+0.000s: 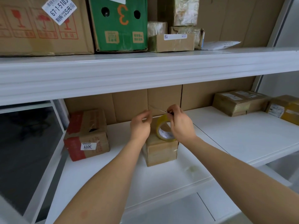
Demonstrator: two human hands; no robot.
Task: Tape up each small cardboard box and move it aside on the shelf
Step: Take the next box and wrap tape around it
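Single head cam — faces fwd, slightly down, close on white shelf (234, 135) — hands centre.

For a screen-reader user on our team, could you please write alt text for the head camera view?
Two bare hands work above a small cardboard box on a white shelf: the right hand and left hand pinch a thin tape strip beside a yellowish tape roll. More boxes sit around and above.

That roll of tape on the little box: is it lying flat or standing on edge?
Standing on edge. The tape roll rests on the small box with its round hole facing the camera, and the right hand grips its top.
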